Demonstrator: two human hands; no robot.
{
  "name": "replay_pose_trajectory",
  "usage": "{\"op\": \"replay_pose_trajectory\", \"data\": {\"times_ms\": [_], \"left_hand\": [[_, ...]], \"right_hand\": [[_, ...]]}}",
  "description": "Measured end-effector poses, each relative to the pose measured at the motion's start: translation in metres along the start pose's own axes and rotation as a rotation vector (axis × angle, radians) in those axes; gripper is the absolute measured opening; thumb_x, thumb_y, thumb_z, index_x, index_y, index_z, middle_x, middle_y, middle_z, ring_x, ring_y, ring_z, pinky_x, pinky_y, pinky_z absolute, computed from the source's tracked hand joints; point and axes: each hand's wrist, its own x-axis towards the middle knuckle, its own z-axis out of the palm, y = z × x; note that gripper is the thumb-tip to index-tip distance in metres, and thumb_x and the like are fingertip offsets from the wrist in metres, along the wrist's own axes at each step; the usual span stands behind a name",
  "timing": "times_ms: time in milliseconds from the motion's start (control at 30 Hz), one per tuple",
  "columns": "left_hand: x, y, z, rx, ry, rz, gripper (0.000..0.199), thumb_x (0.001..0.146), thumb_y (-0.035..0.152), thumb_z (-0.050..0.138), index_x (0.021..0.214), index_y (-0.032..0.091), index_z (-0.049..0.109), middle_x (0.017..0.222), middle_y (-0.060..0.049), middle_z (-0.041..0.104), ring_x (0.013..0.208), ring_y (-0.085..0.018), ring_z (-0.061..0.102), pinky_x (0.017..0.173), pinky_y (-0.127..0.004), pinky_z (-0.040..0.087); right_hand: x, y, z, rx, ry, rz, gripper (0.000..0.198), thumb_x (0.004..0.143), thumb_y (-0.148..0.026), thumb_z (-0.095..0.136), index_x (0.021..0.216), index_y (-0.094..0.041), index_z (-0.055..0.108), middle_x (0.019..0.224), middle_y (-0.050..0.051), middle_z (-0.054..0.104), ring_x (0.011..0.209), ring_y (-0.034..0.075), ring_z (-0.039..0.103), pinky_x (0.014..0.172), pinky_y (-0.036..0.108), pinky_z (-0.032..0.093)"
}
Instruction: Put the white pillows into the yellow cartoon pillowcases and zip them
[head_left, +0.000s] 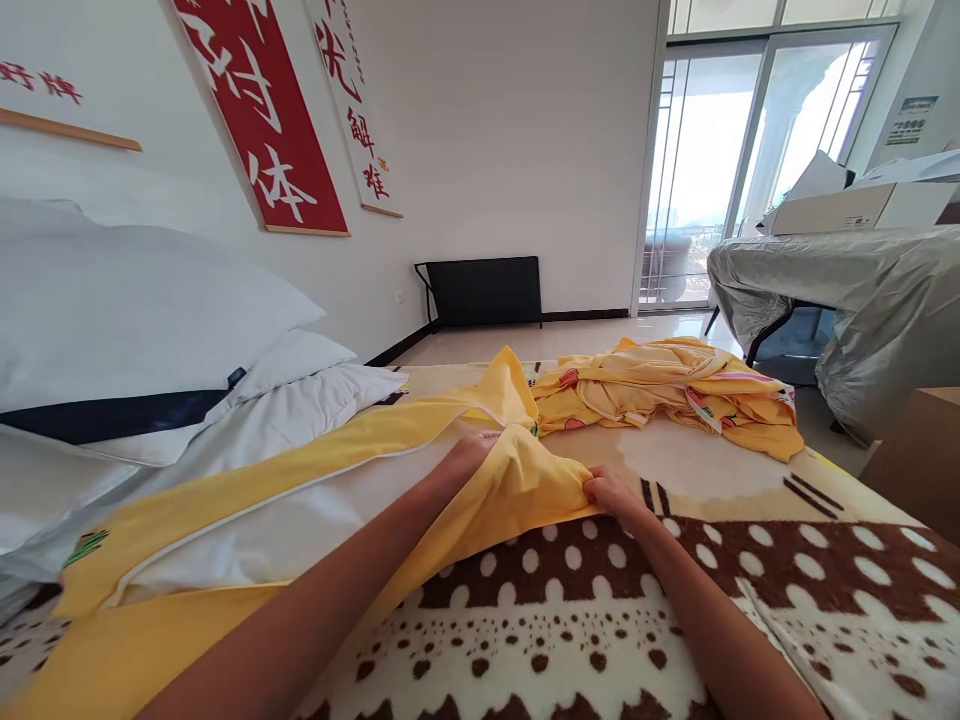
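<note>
The red banner carries large white Chinese characters running downward: 附 and 体 read clearly, while the one above them is cut off by the top edge. On the narrow white scroll beside it, bold dark red characters read 光, 解 and 难, with another cropped above; a column of smaller writing there is too fine to read. The white scroll at far left shows 好牌 in red. Print on the notice at far right and on the white carton is illegible.
</note>
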Motion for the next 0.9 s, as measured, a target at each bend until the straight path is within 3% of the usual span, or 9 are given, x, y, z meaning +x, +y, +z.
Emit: {"op": "replay_pose_trajectory", "data": {"times_ms": [67, 133, 267, 367, 467, 567, 700, 767, 900], "left_hand": [[-0.012, 0.011, -0.008, -0.013, -0.037, -0.025, 0.051, 0.076, 0.061, 0.041, 0.068, 0.016, 0.063, 0.06, -0.004, 0.062, 0.06, -0.019, 0.059, 0.063, -0.032, 0.049], [-0.021, 0.024, -0.016, 0.207, 0.007, 0.002, 0.045, 0.078, 0.056, 0.042, 0.071, 0.017, 0.064, 0.064, -0.004, 0.063, 0.062, -0.019, 0.06, 0.065, -0.031, 0.049], [-0.022, 0.055, -0.043, 0.838, 0.407, 0.058, 0.013, 0.074, 0.026, 0.056, 0.071, 0.017, 0.064, 0.062, -0.003, 0.057, 0.07, -0.023, 0.059, 0.074, -0.035, 0.044], [-0.014, 0.081, -0.059, 0.941, 0.655, 0.067, 0.021, 0.082, 0.018, 0.044, 0.084, 0.014, 0.064, 0.065, -0.004, 0.052, 0.076, -0.025, 0.056, 0.078, -0.044, 0.039], [-0.005, 0.103, -0.043, 1.016, 0.776, 0.186, 0.03, 0.09, 0.018, 0.032, 0.095, 0.013, 0.061, 0.081, -0.008, 0.056, 0.089, -0.026, 0.053, 0.083, -0.043, 0.036], [0.002, 0.115, 0.003, 1.065, 0.863, 0.545, 0.024, 0.09, 0.017, 0.035, 0.093, 0.015, 0.059, 0.088, -0.008, 0.059, 0.091, -0.024, 0.05, 0.082, -0.038, 0.033], [0.003, 0.126, 0.053, 1.049, 0.738, 1.141, 0.021, 0.09, 0.015, 0.038, 0.08, 0.015, 0.057, 0.073, -0.005, 0.056, 0.076, -0.018, 0.047, 0.074, -0.034, 0.033], [-0.002, 0.129, 0.058, 1.024, 0.651, 1.127, 0.02, 0.088, 0.012, 0.04, 0.082, 0.015, 0.059, 0.075, -0.004, 0.056, 0.077, -0.017, 0.048, 0.075, -0.033, 0.034], [-0.043, 0.124, 0.046, 0.924, 0.659, 1.027, 0.023, 0.084, 0.01, 0.046, 0.101, 0.017, 0.059, 0.094, -0.008, 0.058, 0.088, -0.019, 0.051, 0.08, -0.037, 0.037]], "right_hand": [[-0.002, -0.004, 0.002, 0.054, -0.013, -0.033, 0.009, 0.048, -0.025, 0.041, 0.046, -0.021, 0.034, 0.043, -0.008, 0.029, 0.044, 0.006, 0.022, 0.043, 0.022, 0.015], [-0.005, -0.011, 0.006, 0.103, -0.012, -0.075, 0.01, 0.048, -0.027, 0.04, 0.048, -0.021, 0.032, 0.046, -0.007, 0.027, 0.045, 0.006, 0.02, 0.043, 0.023, 0.015], [-0.026, -0.041, 0.021, 0.159, -0.033, -0.173, 0.012, 0.048, -0.027, 0.037, 0.049, -0.022, 0.027, 0.049, -0.007, 0.021, 0.047, 0.006, 0.015, 0.044, 0.023, 0.013], [-0.055, -0.069, 0.04, 0.163, -0.11, -0.257, 0.012, 0.05, -0.026, 0.039, 0.05, -0.021, 0.028, 0.05, -0.006, 0.022, 0.048, 0.007, 0.018, 0.045, 0.023, 0.015], [-0.087, -0.088, 0.06, 0.054, -0.185, -0.456, 0.014, 0.056, -0.02, 0.041, 0.051, -0.02, 0.028, 0.054, -0.005, 0.027, 0.053, 0.007, 0.024, 0.049, 0.023, 0.019], [-0.117, -0.097, 0.071, -0.123, -0.195, -0.67, 0.024, 0.056, -0.012, 0.044, 0.051, -0.019, 0.021, 0.052, -0.006, 0.026, 0.053, 0.007, 0.025, 0.049, 0.022, 0.02], [-0.15, -0.11, 0.07, -0.113, -0.336, -0.612, 0.017, 0.06, -0.009, 0.048, 0.053, -0.018, 0.035, 0.05, -0.007, 0.034, 0.05, 0.005, 0.03, 0.047, 0.019, 0.023], [-0.163, -0.119, 0.065, -0.033, -0.367, -0.568, 0.012, 0.063, -0.009, 0.049, 0.057, -0.018, 0.043, 0.055, -0.006, 0.04, 0.053, 0.006, 0.036, 0.049, 0.017, 0.029], [-0.176, -0.135, 0.05, 0.205, -0.153, -0.662, 0.014, 0.067, -0.013, 0.054, 0.058, -0.018, 0.045, 0.056, -0.004, 0.042, 0.054, 0.007, 0.038, 0.049, 0.017, 0.035]]}}
